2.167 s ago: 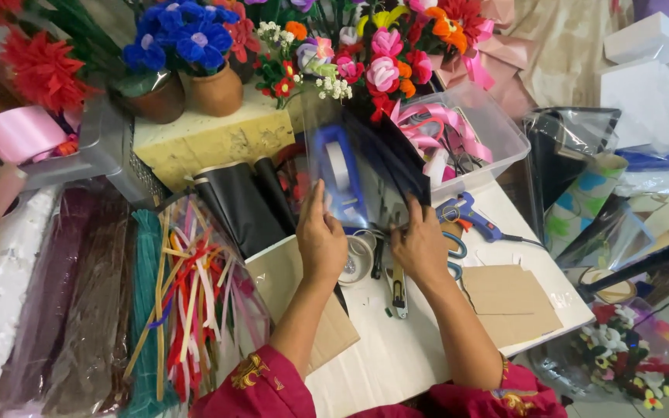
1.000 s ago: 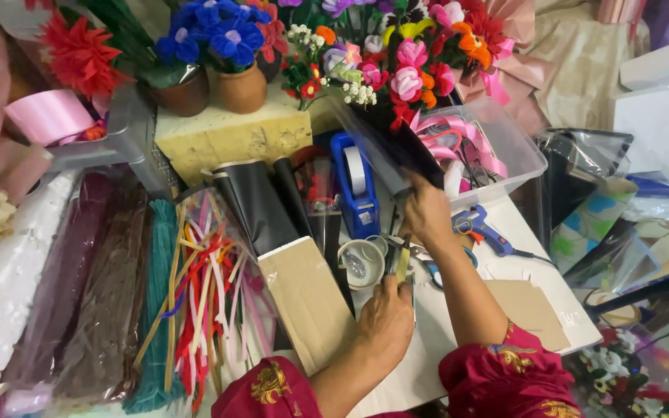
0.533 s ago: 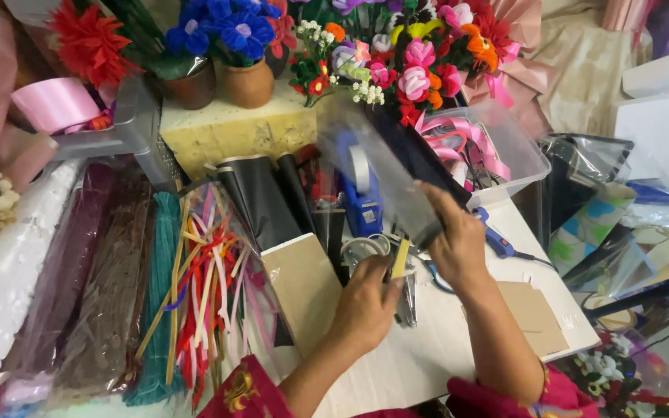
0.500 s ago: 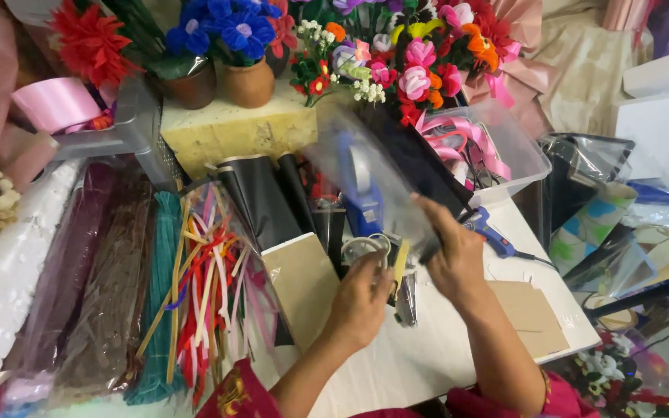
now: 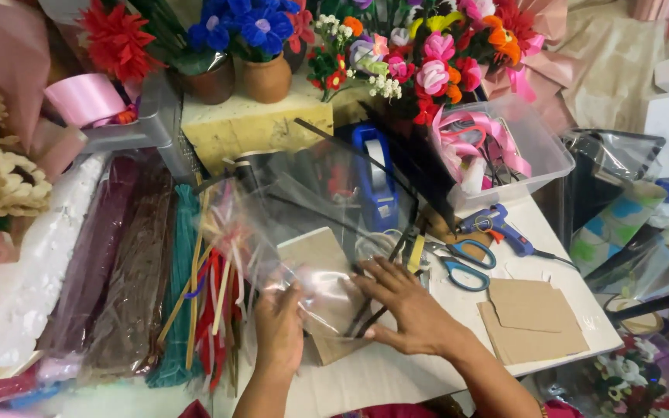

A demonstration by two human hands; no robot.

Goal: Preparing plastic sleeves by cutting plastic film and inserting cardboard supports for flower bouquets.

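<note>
Both hands [image 5: 350, 317] press a clear cellophane sheet [image 5: 303, 232] onto the table [image 5: 396, 375].

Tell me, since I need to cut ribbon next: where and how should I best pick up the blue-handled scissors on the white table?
Probably by the handle loops of the blue-handled scissors, coming from the right. The loops lie flat and bare on the white table, while the blades point left under the clear sheet near the right hand.

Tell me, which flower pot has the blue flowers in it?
The right-hand clay pot, rounder and lighter brown, holds blue flowers. The darker pot beside it doesn't.
</note>
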